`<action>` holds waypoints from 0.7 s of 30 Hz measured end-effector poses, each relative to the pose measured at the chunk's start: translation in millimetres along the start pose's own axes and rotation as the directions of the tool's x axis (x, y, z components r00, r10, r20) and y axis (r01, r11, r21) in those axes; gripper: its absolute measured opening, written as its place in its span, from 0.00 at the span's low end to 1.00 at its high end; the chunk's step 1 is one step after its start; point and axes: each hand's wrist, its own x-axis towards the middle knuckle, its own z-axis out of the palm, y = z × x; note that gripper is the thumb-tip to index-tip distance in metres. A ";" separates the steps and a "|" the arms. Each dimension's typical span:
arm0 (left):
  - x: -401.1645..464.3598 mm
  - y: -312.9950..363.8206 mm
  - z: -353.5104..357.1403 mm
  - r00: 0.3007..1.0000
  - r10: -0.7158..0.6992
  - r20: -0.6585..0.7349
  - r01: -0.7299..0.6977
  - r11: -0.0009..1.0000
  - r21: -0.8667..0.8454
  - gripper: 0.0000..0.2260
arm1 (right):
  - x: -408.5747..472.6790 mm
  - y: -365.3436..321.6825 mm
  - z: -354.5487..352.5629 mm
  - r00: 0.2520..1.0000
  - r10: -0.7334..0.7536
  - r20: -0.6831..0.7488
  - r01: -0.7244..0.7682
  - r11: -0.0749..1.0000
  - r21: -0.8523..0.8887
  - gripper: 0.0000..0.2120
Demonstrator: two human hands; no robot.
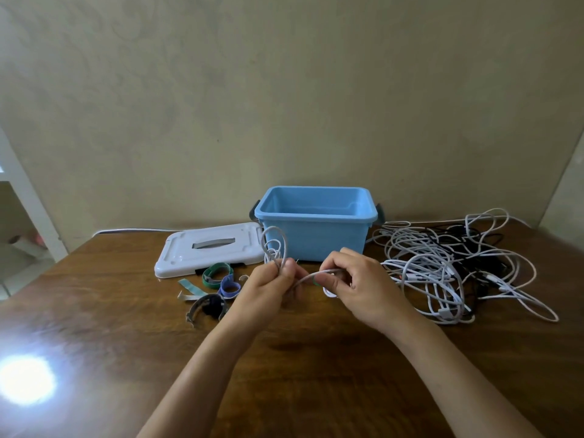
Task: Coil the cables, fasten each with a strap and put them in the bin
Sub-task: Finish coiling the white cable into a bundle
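Both hands work low over the bench (284,358): left hand (268,289) fingers grip the half-coiled cable (275,248), right hand (354,286) fingers pinch its tail, while straps (218,276) left of them, tangled cables (442,267) right, and bin (313,229) beyond await, so work seems barely begun.

No text, label, brand, number or sign could be read anywhere in the head view. The blue bin (316,230), its white lid (205,249), the straps (218,281) and the tangled cables (448,267) showed only plain surfaces, with no print that could be made out.
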 end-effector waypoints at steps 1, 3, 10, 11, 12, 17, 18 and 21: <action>0.2 -0.1 -2.3 1.000 -0.009 -0.004 0.009 0.998 -0.059 0.18 | -0.3 0.7 -1.1 1.000 0.003 -0.005 -0.003 1.000 0.000 0.13; 0.3 1.2 -6.6 1.000 -0.018 -0.013 0.016 0.988 -0.154 0.18 | -1.1 1.5 -2.6 0.999 0.023 -0.031 -0.023 1.000 0.006 0.14; 1.5 -0.3 -5.7 0.997 0.064 -0.043 -0.065 0.998 -0.005 0.19 | -2.9 -0.3 -1.0 0.999 -0.008 -0.054 0.003 0.996 -0.089 0.23; 1.5 -1.1 -4.5 0.996 0.080 -0.038 -0.078 0.996 0.046 0.18 | -2.7 0.0 -1.4 0.999 -0.004 -0.054 -0.001 0.996 -0.089 0.23; 1.6 -1.6 -2.6 0.996 0.087 -0.031 -0.085 0.993 0.086 0.18 | -2.4 1.1 -1.1 0.999 -0.003 -0.052 -0.002 0.996 -0.086 0.24; -2.6 -0.8 6.3 0.995 0.036 0.098 -0.041 0.998 0.048 0.13 | -2.3 3.5 -1.8 0.999 0.023 -0.032 -0.024 0.999 -0.048 0.22; -2.9 -1.2 4.2 0.994 0.026 0.109 -0.030 0.999 0.039 0.13 | -1.7 3.3 -4.0 0.999 0.036 -0.006 -0.036 0.999 -0.007 0.20; -2.1 0.4 -6.5 0.995 0.011 0.101 -0.003 0.997 -0.076 0.15 | 0.9 6.4 -12.1 0.992 0.063 0.114 -0.076 0.991 0.112 0.13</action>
